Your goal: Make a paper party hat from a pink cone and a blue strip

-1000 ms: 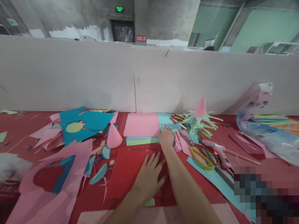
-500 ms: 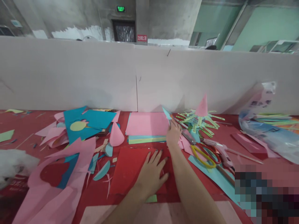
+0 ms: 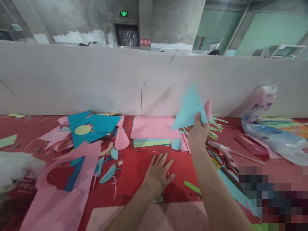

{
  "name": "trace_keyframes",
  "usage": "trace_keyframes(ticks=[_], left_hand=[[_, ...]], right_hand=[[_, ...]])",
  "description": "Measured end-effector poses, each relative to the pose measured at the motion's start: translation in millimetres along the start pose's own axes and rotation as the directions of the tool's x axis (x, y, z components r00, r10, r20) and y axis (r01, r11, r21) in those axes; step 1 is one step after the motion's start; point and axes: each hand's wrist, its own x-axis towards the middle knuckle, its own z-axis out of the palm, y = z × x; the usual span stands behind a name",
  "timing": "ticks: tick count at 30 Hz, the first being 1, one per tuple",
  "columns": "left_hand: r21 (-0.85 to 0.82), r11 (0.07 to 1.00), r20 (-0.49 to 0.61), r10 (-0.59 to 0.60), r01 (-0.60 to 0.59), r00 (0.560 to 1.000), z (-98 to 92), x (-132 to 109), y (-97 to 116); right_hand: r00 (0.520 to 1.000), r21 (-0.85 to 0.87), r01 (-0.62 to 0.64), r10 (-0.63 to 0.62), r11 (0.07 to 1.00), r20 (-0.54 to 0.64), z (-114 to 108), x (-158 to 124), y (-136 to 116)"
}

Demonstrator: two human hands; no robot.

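My right hand is raised above the table, pinching a light blue sheet of paper that hangs lifted and slightly blurred. My left hand lies flat, fingers spread, on a red sheet of paper at the table's middle. Just beyond the red sheet lies a stack of pink, blue and green sheets. A pink paper cone stands left of the stack; another pink cone shows behind the lifted sheet.
Pink and dark blue paper offcuts cover the left of the red table. A glue gun, partly hidden scissors and green paper strips lie right of my right hand. A plastic bag sits far right. A white partition backs the table.
My right hand has taken the light blue sheet from beside the stack and lifted it up and to the right. My left hand has stayed on the red sheet.
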Motion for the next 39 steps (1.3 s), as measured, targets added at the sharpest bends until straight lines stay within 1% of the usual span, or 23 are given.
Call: trace_keyframes(ticks=[2, 5, 7, 8, 9, 11, 12, 13, 15, 17, 20, 21, 23, 25, 26, 28, 30, 31, 33, 35, 36, 37, 39], left_hand=[[-0.008, 1.000, 0.004, -0.002, 0.002, 1.000, -0.3, 0, 0], [-0.050, 0.999, -0.001, -0.012, 0.012, 1.000, -1.9, 0, 1], [-0.145, 0.989, -0.013, -0.018, 0.016, 1.000, -3.7, -1, 2], [-0.249, 0.968, -0.032, -0.034, 0.025, 0.999, -4.7, -1, 2], [-0.380, 0.924, -0.059, -0.066, 0.038, 0.996, -5.7, -1, 2], [-0.631, 0.774, -0.102, -0.163, 0.063, 0.981, -7.4, 1, 1], [-0.718, 0.692, -0.111, -0.219, 0.074, 0.969, -8.0, 2, 0], [-0.776, 0.624, -0.111, -0.272, 0.087, 0.956, -8.3, 3, -1], [-0.839, 0.532, -0.096, -0.356, 0.117, 0.929, -8.5, 7, -5], [-0.903, 0.407, -0.055, -0.429, 0.138, 0.902, -8.8, 10, -10], [-0.968, 0.210, 0.016, -0.487, 0.135, 0.873, -10.9, 13, -18], [-0.980, 0.151, 0.035, -0.500, 0.126, 0.866, -12.1, 14, -20], [-0.994, 0.050, 0.057, -0.522, 0.097, 0.851, -14.4, 15, -23], [-0.998, -0.028, 0.065, -0.541, 0.060, 0.838, -16.1, 16, -25], [-0.997, -0.060, 0.068, -0.550, 0.042, 0.832, -16.6, 17, -27], [-0.993, -0.115, 0.078, -0.567, 0.015, 0.820, -16.7, 18, -28], [-0.988, -0.155, 0.092, -0.576, 0.002, 0.813, -16.1, 19, -30], [-0.986, -0.170, 0.098, -0.577, -0.002, 0.811, -15.7, 20, -30], [-0.983, -0.185, 0.101, -0.573, -0.008, 0.813, -14.8, 20, -30], [-0.982, -0.187, 0.097, -0.568, -0.014, 0.817, -14.0, 21, -28], [-0.982, -0.187, 0.092, -0.567, -0.019, 0.819, -13.8, 21, -28], [-0.982, -0.188, 0.089, -0.566, -0.024, 0.820, -13.6, 21, -27], [-0.980, -0.195, 0.086, -0.564, -0.032, 0.821, -13.5, 21, -26]], right_hand=[[0.995, 0.105, -0.082, 0.075, 0.991, 0.070, -7, -1, -7], [0.982, 0.221, -0.156, 0.126, 0.963, 0.142, -16, -1, -15], [0.972, 0.287, -0.210, 0.169, 0.935, 0.162, -21, -3, -18], [0.965, 0.308, -0.241, 0.195, 0.920, 0.173, -23, -5, -19], [0.955, 0.317, -0.278, 0.225, 0.907, 0.194, -25, -8, -19], [0.928, 0.300, -0.351, 0.288, 0.887, 0.234, -29, -20, -16], [0.911, 0.262, -0.388, 0.323, 0.884, 0.257, -31, -29, -13], [0.904, 0.241, -0.402, 0.341, 0.883, 0.257, -33, -39, -10], [0.882, 0.195, -0.440, 0.379, 0.877, 0.280, -37, -60, -2], [0.842, 0.116, -0.482, 0.422, 0.868, 0.337, -42, -79, 7], [0.853, 0.137, -0.492, 0.446, 0.860, 0.270, -50, -98, 20], [0.847, 0.124, -0.510, 0.471, 0.851, 0.247, -54, -102, 24], [0.847, 0.050, -0.508, 0.489, 0.860, 0.209, -61, -104, 28], [0.857, -0.084, -0.455, 0.461, 0.887, 0.231, -67, -103, 28], [0.873, -0.168, -0.390, 0.421, 0.905, 0.245, -70, -102, 26], [0.913, -0.348, -0.191, 0.297, 0.918, 0.279, -73, -98, 22], [0.933, -0.506, 0.035, 0.154, 0.862, 0.326, -76, -93, 20], [0.931, -0.569, 0.134, 0.094, 0.811, 0.353, -78, -92, 21], [0.918, -0.672, 0.294, -0.005, 0.680, 0.397, -82, -89, 26], [0.899, -0.732, 0.410, -0.105, 0.544, 0.425, -87, -87, 34], [0.884, -0.735, 0.452, -0.148, 0.506, 0.443, -90, -87, 38], [0.868, -0.720, 0.485, -0.175, 0.496, 0.465, -92, -86, 42], [0.842, -0.670, 0.516, -0.174, 0.534, 0.510, -96, -86, 47]])
